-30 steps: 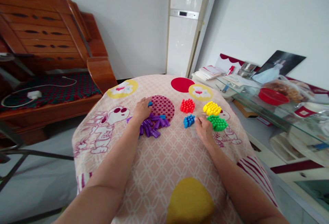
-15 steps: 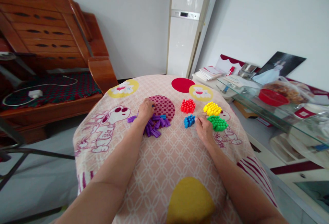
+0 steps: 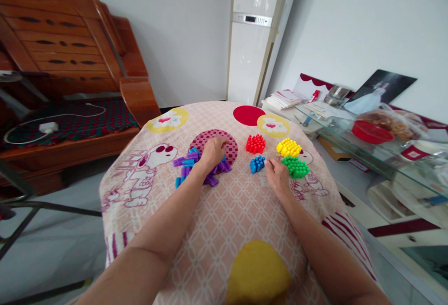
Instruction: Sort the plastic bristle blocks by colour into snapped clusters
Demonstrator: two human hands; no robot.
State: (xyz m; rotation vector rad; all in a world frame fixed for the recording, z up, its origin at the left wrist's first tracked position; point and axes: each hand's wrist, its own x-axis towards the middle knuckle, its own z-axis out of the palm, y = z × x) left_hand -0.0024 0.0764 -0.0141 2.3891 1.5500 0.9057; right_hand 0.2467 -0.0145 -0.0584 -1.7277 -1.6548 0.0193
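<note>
Now that the left hand (image 3: 214, 152) has been shifted rightward over the purple-blue pile (image 3: 211, 180), blue pieces (image 3: 188, 162) are uncovered, while the right hand (image 3: 277, 175) is kept beside the blue cluster (image 3: 257, 165); neither grip can be discerned.

Around the blue cluster (image 3: 257, 165), red cluster (image 3: 255, 144) is at twelve o'clock, yellow cluster (image 3: 289, 147) two, green cluster (image 3: 296, 167) three, purple-and-blue pile (image 3: 189, 161) nine; cloth (image 3: 227, 230) is white-latticed pink.

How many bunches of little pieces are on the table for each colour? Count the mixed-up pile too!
Red bunch: 1
Yellow bunch: 1
Green bunch: 1
Blue bunch: 1
Mixed purple-and-blue pile: 1
Total: 5
</note>
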